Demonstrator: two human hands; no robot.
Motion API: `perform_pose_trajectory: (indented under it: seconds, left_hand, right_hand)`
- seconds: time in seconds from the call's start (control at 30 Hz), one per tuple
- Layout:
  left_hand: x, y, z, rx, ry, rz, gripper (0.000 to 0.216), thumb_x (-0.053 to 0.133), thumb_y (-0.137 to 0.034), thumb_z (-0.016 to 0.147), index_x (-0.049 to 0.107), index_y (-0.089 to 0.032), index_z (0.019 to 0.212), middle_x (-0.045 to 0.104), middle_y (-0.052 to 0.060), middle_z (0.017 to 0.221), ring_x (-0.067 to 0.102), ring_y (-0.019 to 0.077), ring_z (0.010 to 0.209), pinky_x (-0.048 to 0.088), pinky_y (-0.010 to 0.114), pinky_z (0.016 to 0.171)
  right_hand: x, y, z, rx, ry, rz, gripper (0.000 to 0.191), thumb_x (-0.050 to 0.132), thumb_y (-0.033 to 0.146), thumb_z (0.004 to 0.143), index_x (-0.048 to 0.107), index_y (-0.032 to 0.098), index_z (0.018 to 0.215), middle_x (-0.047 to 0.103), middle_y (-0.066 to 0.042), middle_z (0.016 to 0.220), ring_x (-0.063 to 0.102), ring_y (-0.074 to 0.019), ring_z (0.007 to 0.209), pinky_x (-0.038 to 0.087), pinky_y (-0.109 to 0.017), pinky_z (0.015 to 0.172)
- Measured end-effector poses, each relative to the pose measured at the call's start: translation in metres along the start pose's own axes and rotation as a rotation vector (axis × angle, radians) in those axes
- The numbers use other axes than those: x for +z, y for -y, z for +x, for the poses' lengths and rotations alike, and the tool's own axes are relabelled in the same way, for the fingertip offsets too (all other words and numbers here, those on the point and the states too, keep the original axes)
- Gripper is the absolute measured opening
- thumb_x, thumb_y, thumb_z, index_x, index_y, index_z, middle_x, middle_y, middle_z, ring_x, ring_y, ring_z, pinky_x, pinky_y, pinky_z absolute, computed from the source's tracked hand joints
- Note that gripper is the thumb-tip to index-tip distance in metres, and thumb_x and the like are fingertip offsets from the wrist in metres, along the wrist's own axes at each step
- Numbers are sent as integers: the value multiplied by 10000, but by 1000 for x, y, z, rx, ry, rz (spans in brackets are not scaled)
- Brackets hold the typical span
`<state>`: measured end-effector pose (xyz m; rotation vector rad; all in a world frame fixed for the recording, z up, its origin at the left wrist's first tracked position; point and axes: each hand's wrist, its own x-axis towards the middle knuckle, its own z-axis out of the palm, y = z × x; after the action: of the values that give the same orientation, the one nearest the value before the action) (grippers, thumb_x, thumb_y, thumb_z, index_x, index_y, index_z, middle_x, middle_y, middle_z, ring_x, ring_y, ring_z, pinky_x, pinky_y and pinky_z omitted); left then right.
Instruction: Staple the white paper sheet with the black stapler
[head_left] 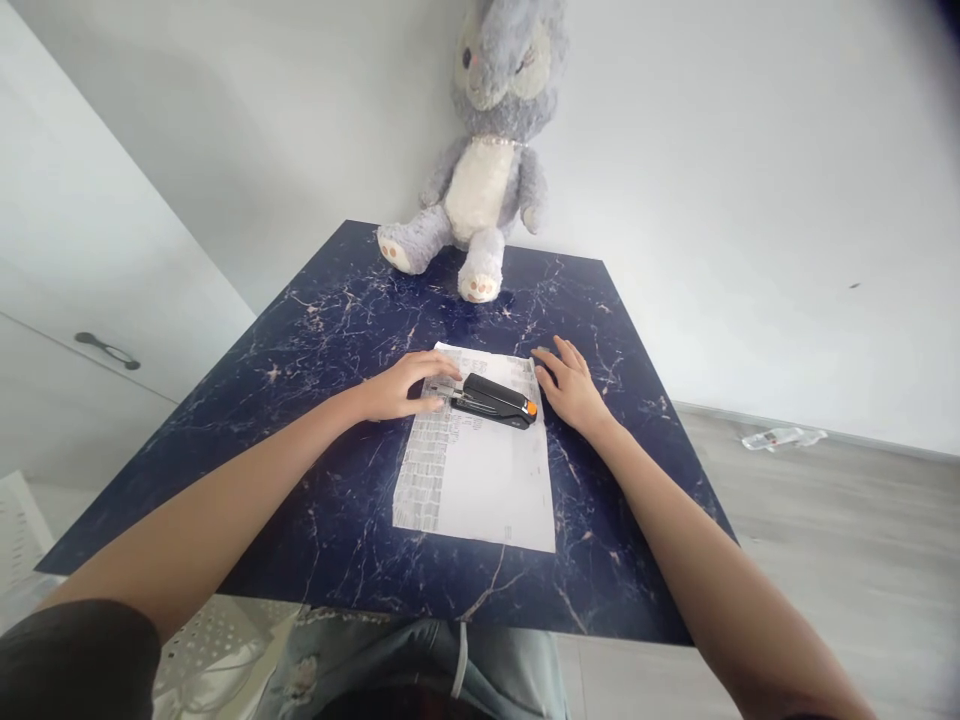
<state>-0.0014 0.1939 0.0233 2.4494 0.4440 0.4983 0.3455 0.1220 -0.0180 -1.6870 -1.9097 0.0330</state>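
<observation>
A stack of printed white paper (480, 470) lies on the dark blue marble-patterned table (330, 330). A black stapler (493, 400) with an orange tip rests across the paper's far end. My left hand (401, 385) lies flat on the paper's far left corner, fingertips touching the stapler's metal front. My right hand (574, 385) rests with fingers spread on the table at the paper's far right corner, just beside the stapler's orange end. Neither hand grips anything.
A grey and white plush rabbit (487, 150) sits at the table's far edge against the wall. A white cabinet with a dark handle (107, 350) stands to the left. A crumpled plastic bottle (780, 437) lies on the floor at right.
</observation>
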Motion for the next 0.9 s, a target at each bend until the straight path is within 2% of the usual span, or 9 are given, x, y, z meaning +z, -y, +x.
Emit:
perform_pose_trajectory:
  seconds: [0.1, 0.27, 0.37, 0.5, 0.6, 0.7, 0.8, 0.9]
  left_hand:
    - [-3, 1, 0, -1, -49, -83, 353, 504, -361, 1012, 603, -251, 1333, 596, 104, 1336, 566, 256, 1261, 437, 459, 1116]
    - [-2, -2, 1, -22, -134, -20, 298, 481, -363, 1020, 639, -224, 1230, 605, 103, 1262, 583, 248, 1205, 458, 449, 1091]
    - [2, -8, 2, -22, -196, 106, 271, 472, -347, 1023, 647, -221, 1186, 611, 97, 1216, 581, 243, 1176, 454, 454, 1079]
    - [11, -19, 2, 17, -394, 377, 209, 506, -304, 1010, 661, -225, 1125, 637, 91, 1155, 587, 249, 1113, 420, 489, 1067]
    - [17, -26, 0, 61, -541, 480, 205, 557, -303, 1000, 651, -240, 1170, 653, 93, 1155, 602, 246, 1083, 454, 456, 993]
    - [20, -29, 0, 141, -620, 544, 355, 627, -336, 981, 589, -254, 1324, 672, 98, 1184, 622, 247, 1070, 470, 432, 941]
    - [20, -30, 1, 233, -619, 580, 463, 668, -330, 964, 543, -261, 1405, 697, 91, 1173, 641, 233, 1037, 468, 412, 920]
    - [21, -33, 1, 250, -617, 592, 386, 661, -285, 971, 595, -283, 1351, 716, 66, 1123, 649, 209, 980, 458, 397, 902]
  right_hand:
    - [6, -4, 0, 36, 79, -22, 410, 446, 371, 1018, 639, 235, 1353, 522, -140, 1507, 422, -393, 1427, 298, -749, 1134]
    - [3, -2, 2, 4, 20, 30, 375, 435, 317, 1011, 697, 198, 1253, 637, -140, 1350, 554, -329, 1292, 372, -640, 1147]
    - [-4, 6, 4, -24, -43, 75, 379, 429, 307, 1012, 697, 194, 1255, 632, -147, 1337, 571, -323, 1263, 400, -609, 1137]
    - [-23, 41, -3, -96, -145, 234, 400, 413, 335, 1046, 634, 244, 1367, 558, -115, 1449, 505, -309, 1364, 383, -565, 1180]
    - [-35, 78, -15, -145, -35, 509, 398, 429, 365, 1061, 586, 310, 1422, 492, -67, 1534, 473, -289, 1411, 453, -510, 1144]
    - [-40, 105, -26, -217, 113, 712, 398, 455, 371, 1061, 565, 336, 1442, 474, -51, 1554, 465, -285, 1423, 460, -509, 1144]
    - [-39, 115, -29, -301, 171, 721, 406, 509, 351, 1046, 565, 328, 1448, 500, -55, 1532, 461, -288, 1428, 364, -544, 1214]
    - [-39, 115, -28, -353, 202, 681, 409, 510, 315, 1046, 564, 321, 1452, 514, -58, 1522, 470, -284, 1419, 367, -546, 1207]
